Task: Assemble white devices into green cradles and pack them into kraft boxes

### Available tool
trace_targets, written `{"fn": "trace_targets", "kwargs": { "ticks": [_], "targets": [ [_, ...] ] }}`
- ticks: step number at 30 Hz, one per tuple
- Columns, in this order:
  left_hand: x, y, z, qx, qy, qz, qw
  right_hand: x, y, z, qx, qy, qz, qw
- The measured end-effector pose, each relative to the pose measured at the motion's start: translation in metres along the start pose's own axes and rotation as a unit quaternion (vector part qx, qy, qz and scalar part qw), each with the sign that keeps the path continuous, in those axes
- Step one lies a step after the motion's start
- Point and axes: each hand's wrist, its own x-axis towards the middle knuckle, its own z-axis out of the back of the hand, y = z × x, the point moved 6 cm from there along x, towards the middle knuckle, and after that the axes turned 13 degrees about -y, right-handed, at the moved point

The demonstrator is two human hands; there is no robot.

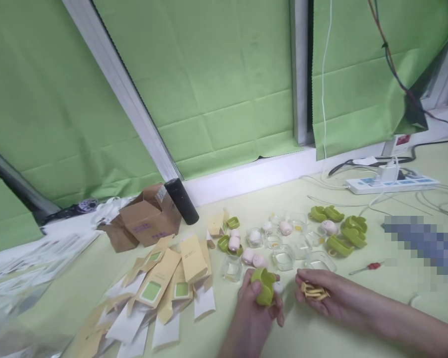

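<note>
My left hand [252,311] has its fingers closed around a green plastic piece [263,287] with a wavy rim, tilted above the table. A small whitish part [278,287] shows beside its fingers. To the right, my right hand [326,293] is closed on a bunch of flat yellow pieces [314,291], whose kind I cannot make out. Just beyond both hands lie several clear plastic cups [282,258] and rounded pink pieces [259,261]. More green plastic pieces [339,245] are grouped at the back right, and a few [224,243] at the left of the cups.
Folded yellow cartons [160,278] with green windows are heaped on the left. Behind them stand a brown cardboard box [145,223] and a leaning black cylinder [181,200]. A red-handled screwdriver [373,266] lies at right. A power strip [392,184] with cables sits further back.
</note>
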Motion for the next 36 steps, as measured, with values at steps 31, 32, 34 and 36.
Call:
{"fn": "trace_targets", "kwargs": {
  "ticks": [31, 32, 34, 36],
  "targets": [
    [-0.013, 0.013, -0.008, 0.188, -0.023, -0.178, 0.966, -0.016, 0.032, -0.007, -0.224, -0.040, 0.179, 0.957],
    [-0.014, 0.014, -0.008, 0.193, -0.024, -0.183, 0.964, -0.015, 0.031, -0.007, -0.231, -0.040, 0.186, 0.954],
    [-0.013, 0.015, -0.007, 0.189, -0.034, -0.187, 0.963, -0.013, 0.028, -0.006, -0.249, -0.052, 0.209, 0.944],
    [-0.013, 0.018, -0.006, 0.186, -0.046, -0.176, 0.966, -0.012, 0.027, -0.004, -0.284, -0.084, 0.242, 0.924]
  ]
}}
